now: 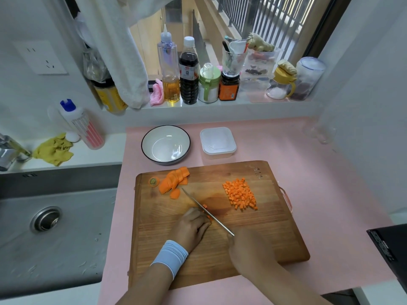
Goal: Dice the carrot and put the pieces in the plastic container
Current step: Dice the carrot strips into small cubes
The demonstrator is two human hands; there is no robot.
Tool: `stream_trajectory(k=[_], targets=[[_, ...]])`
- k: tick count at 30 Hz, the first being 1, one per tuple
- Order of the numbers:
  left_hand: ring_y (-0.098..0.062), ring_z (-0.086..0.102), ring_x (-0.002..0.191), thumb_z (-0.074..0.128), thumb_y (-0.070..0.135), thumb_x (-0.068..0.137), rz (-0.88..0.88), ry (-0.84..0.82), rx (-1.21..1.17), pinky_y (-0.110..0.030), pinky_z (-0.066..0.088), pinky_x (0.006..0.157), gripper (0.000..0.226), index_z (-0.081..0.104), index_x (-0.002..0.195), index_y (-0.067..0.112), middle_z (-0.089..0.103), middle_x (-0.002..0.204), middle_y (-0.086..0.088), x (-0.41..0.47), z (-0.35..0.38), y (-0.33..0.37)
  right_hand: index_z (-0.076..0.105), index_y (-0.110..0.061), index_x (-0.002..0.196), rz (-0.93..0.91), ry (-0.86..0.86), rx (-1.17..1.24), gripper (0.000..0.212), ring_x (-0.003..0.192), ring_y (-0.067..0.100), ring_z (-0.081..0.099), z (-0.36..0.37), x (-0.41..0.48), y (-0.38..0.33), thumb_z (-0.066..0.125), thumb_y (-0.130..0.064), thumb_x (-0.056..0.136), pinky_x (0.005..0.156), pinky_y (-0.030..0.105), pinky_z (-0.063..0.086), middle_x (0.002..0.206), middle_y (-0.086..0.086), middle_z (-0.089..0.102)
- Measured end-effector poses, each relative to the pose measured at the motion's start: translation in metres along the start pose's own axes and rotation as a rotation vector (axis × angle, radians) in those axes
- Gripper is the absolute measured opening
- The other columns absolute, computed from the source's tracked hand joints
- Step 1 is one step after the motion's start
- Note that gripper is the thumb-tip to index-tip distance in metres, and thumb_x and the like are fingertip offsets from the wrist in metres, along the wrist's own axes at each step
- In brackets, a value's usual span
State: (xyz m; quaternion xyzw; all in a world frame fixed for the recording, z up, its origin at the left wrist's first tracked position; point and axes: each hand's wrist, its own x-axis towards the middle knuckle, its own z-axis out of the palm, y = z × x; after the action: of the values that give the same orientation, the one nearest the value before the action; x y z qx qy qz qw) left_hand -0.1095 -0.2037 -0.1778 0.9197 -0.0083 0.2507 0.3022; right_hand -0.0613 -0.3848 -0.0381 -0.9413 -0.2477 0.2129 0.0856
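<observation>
— Where are the hands just now?

— Both over the cutting board (275, 234), low and close together. The left hand (193, 227), with a pale blue wristband (170, 255), is knuckles-up, its fingers (203, 221) curled down tight on the carrot strip (210, 218). Only a sliver of orange shows at the fingertips.

— And the right?

— The right hand (244, 245) is wrapped round the handle of the knife (207, 213), which the hand hides. The blade runs slantwise up and to the left, flat against the left knuckles, with its tip near the carrot slices (175, 179) at the board's far left corner.

— How much is cut?

— A pile of diced carrot (240, 193) lies on the right of the board, apart from the blade. The green-topped carrot end (154, 181) lies beside the slices.

— And the plastic container (218, 142)?

— It's on the pink bench (308, 172) just beyond the board, with a white bowl (165, 144) to its left. I see no carrot in either.
</observation>
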Motion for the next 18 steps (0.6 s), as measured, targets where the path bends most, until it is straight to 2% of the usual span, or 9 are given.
stream_trajectory(k=[3,7,10,12,18], targets=[[-0.015,0.059,0.093,0.065,0.021,0.093,0.004,0.006,0.006,-0.024,0.049,0.086,0.015,0.075,0.086,0.013,0.067,0.091,0.003,0.001,0.0,0.001,0.05,-0.03,0.083,0.021,-0.013,0.015,0.017,0.096,0.021,0.065,0.001,-0.002,0.004,0.043,-0.031,0.098,0.072,0.03,0.038,0.096,-0.001,0.067],[-0.016,0.061,0.094,0.066,0.02,0.093,-0.002,0.005,0.0,-0.026,0.051,0.086,0.013,0.075,0.087,0.013,0.068,0.091,0.002,-0.001,0.0,-0.001,0.042,-0.027,0.073,0.029,-0.034,0.008,0.027,0.097,0.024,0.065,-0.001,0.0,0.006,0.043,-0.032,0.099,0.073,0.03,0.038,0.092,0.002,0.065],[-0.016,0.061,0.095,0.071,0.016,0.09,-0.004,0.009,0.003,-0.026,0.05,0.088,0.006,0.075,0.087,0.013,0.068,0.091,0.002,-0.001,0.001,-0.002,0.059,-0.026,0.089,0.028,-0.051,0.012,0.021,0.102,0.024,0.064,0.002,0.007,0.004,0.043,-0.033,0.101,0.078,0.03,0.043,0.104,0.0,0.067],[-0.016,0.06,0.095,0.074,0.014,0.088,0.0,0.011,0.007,-0.025,0.05,0.089,0.002,0.075,0.087,0.012,0.068,0.092,0.001,-0.001,0.001,-0.002,0.065,-0.021,0.103,0.039,-0.067,0.026,0.024,0.102,0.024,0.064,0.005,0.013,0.003,0.044,-0.033,0.101,0.074,0.029,0.041,0.107,0.001,0.067],[-0.016,0.06,0.095,0.068,0.018,0.092,0.013,0.003,0.031,-0.026,0.05,0.089,0.011,0.075,0.087,0.011,0.068,0.092,0.0,-0.002,0.002,-0.003,0.065,-0.018,0.103,0.046,-0.116,0.128,0.021,0.09,0.023,0.063,0.008,0.033,-0.002,0.048,-0.029,0.099,0.071,0.029,0.044,0.099,0.003,0.067]])
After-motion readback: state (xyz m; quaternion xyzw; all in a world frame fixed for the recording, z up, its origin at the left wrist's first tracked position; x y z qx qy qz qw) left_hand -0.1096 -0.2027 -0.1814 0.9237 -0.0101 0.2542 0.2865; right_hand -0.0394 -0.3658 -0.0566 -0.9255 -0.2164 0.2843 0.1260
